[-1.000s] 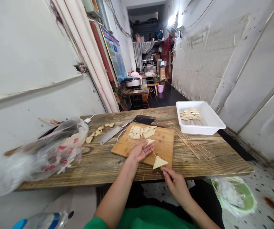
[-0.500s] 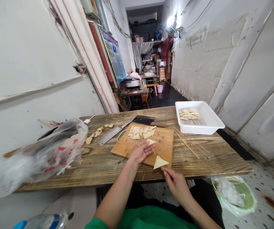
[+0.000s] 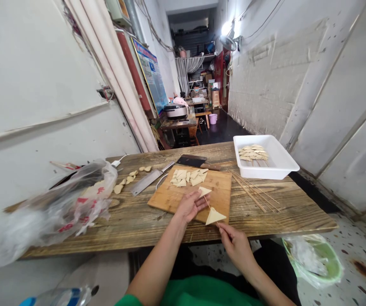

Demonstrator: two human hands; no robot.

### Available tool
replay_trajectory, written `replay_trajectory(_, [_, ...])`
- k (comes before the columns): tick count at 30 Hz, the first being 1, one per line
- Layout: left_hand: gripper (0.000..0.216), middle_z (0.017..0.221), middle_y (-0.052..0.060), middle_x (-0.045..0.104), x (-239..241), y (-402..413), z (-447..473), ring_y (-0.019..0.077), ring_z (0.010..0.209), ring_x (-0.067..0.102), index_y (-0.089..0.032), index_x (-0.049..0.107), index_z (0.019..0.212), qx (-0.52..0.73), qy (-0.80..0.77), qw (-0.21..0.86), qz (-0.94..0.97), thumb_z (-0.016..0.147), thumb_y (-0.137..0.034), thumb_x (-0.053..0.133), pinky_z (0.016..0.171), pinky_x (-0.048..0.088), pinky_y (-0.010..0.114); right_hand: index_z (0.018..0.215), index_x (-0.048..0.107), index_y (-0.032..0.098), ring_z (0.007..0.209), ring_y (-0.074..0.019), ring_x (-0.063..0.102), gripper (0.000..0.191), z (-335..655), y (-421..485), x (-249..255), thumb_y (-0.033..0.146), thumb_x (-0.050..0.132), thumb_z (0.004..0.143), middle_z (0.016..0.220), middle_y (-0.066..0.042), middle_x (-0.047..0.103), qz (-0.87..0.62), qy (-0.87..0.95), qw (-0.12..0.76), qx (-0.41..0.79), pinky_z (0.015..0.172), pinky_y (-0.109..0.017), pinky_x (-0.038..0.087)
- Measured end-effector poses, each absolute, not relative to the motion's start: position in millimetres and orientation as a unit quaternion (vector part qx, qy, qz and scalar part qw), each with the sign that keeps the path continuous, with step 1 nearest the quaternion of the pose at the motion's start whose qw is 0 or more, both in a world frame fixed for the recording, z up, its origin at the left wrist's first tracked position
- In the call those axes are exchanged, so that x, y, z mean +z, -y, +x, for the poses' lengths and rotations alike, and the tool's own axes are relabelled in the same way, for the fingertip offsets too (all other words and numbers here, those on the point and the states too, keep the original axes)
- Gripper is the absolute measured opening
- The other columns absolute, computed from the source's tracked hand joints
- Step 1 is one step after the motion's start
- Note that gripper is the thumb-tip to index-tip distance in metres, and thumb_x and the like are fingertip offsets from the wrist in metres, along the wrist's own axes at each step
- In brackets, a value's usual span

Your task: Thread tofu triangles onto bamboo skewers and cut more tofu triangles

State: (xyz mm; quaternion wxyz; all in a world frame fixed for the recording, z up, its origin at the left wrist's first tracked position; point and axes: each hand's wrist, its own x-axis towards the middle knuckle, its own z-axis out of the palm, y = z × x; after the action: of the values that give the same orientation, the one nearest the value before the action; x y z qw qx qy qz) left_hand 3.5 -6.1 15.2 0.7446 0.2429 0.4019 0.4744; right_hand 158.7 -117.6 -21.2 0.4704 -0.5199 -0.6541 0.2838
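Note:
My right hand (image 3: 234, 243) pinches the lower end of a thin wooden skewer (image 3: 207, 202) over the near edge of the cutting board (image 3: 163, 199). A pale triangular slice (image 3: 215, 216), like tofu skin or dough, is threaded on the skewer just above my right fingers. My left hand (image 3: 189, 205) holds a second triangular slice (image 3: 205, 192) between thumb and fingers at the skewer's upper end. Whether the tip has gone through that slice I cannot tell. More cut slices (image 3: 189, 176) lie in a cluster on the board's far half.
Two cleavers, one bare-bladed (image 3: 147, 180) and one dark (image 3: 191, 160), lie behind and left of the board. Loose skewers (image 3: 253, 191) are at right, below a white tray (image 3: 285, 163) with filled skewers. A plastic bag (image 3: 87, 199) covers the left side. One person (image 3: 197, 90) sits far back.
My left hand has moved slightly right and down with its slice along the skewer's upper end. My right hand has stayed nearly still.

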Motion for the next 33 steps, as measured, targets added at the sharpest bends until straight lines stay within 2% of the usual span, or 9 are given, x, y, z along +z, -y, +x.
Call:
replay_trajectory(3, [0.015, 0.085, 0.012, 0.068, 15.2, 5.4, 5.6, 0.0197, 0.075, 0.066, -0.012, 0.057, 0.088, 0.486, -0.406, 0.736, 0.239, 0.082, -0.026, 0.055, 0.072, 0.054, 0.036, 0.098, 0.068, 0.016, 0.084, -0.0218, 0.068, 0.030, 157.7, 119.0, -22.6, 0.027, 0.044, 0.084, 0.093, -0.011, 0.071, -0.522, 0.654, 0.472, 0.279, 0.076, -0.033, 0.054])
replay_trajectory(8, [0.005, 0.084, 0.009, 0.067, 15.3, 5.5, 10.1, 0.0168, 0.074, 0.066, -0.010, 0.059, 0.082, 0.521, -0.413, 0.712, 0.224, 0.080, -0.014, 0.057, 0.073, 0.054, 0.031, 0.097, 0.069, 0.016, 0.084, -0.0219, 0.068, 0.030, 156.9, 120.3, -23.9, 0.027, 0.044, 0.084, 0.093, -0.011, 0.071, -0.524, 0.651, 0.475, 0.276, 0.075, -0.033, 0.054])
replay_trajectory(19, [0.006, 0.085, 0.013, 0.067, 14.9, 11.3, 14.5, 0.0200, 0.078, 0.066, -0.008, 0.058, 0.082, 0.502, -0.399, 0.743, 0.193, 0.079, -0.013, 0.059, 0.076, 0.054, 0.035, 0.097, 0.068, 0.017, 0.084, -0.0221, 0.068, 0.029, 156.3, 120.2, -24.8, 0.027, 0.044, 0.085, 0.093, -0.011, 0.071, -0.523, 0.646, 0.479, 0.282, 0.075, -0.033, 0.054])
replay_trajectory(33, [0.008, 0.084, 0.012, 0.067, 19.4, 15.2, 14.5, 0.0208, 0.077, 0.067, -0.009, 0.057, 0.083, 0.502, -0.386, 0.745, 0.208, 0.078, -0.015, 0.060, 0.076, 0.054, 0.037, 0.098, 0.068, 0.018, 0.087, -0.0217, 0.067, 0.029, 155.0, 119.3, -30.2, 0.031, 0.045, 0.086, 0.095, -0.009, 0.071, -0.521, 0.641, 0.502, 0.256, 0.077, -0.032, 0.054])
